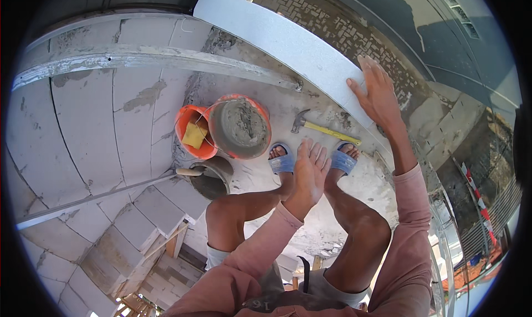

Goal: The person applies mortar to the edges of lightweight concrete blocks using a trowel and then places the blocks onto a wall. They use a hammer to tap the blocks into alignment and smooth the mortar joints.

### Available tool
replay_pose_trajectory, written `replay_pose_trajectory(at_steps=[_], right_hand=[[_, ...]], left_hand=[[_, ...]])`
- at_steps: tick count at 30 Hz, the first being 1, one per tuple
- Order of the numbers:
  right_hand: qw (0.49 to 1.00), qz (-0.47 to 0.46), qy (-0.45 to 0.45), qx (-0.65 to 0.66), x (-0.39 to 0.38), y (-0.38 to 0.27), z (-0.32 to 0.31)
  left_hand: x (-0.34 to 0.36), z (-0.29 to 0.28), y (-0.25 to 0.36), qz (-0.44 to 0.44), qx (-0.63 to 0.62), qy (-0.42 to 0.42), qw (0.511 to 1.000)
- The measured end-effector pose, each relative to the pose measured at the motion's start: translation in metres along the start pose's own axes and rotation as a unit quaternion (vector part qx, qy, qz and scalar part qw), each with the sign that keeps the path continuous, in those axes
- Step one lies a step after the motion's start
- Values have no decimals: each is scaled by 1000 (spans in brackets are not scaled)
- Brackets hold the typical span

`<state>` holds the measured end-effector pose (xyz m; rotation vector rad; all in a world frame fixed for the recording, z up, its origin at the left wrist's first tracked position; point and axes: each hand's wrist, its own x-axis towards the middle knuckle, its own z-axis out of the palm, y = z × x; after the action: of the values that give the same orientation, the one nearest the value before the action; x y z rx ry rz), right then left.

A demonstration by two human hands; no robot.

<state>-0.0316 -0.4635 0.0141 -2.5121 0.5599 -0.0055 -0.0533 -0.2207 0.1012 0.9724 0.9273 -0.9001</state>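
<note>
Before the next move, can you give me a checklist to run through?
1. Left hand free: ok, no object visible in it.
2. Right hand touching the white block: cannot tell; it overlaps the block's end.
3. Tools away from the blue slide sandals: not ok; a claw hammer lies just ahead.
4. Mortar in the larger orange bucket: ok.
5. Yellow sponge: ok, inside the smaller orange bucket.

A pale, dusty floor (pixel 372 179) spreads through the middle of the frame, bearing a mortar-filled bucket (pixel 221 131), a smaller orange bucket (pixel 182 124) and a dark bucket (pixel 224 170) left of centre. Right of them lie a hammer (pixel 331 132) and two blue sandals (pixel 284 162), worn on feet.
</note>
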Motion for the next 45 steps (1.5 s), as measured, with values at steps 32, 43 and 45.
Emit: replay_pose_trajectory(at_steps=[32,43,45], right_hand=[[978,31,-14,-204,-2,-51,21],[985,15,-87,-151,-5,-78,-25],[988,23,-110,-106,-3,-82,-34]], left_hand=[[146,118,267,527,842,-107,-39],[119,172,312,244,933,-197,-177],[123,173,317,221,937,-196,-188]])
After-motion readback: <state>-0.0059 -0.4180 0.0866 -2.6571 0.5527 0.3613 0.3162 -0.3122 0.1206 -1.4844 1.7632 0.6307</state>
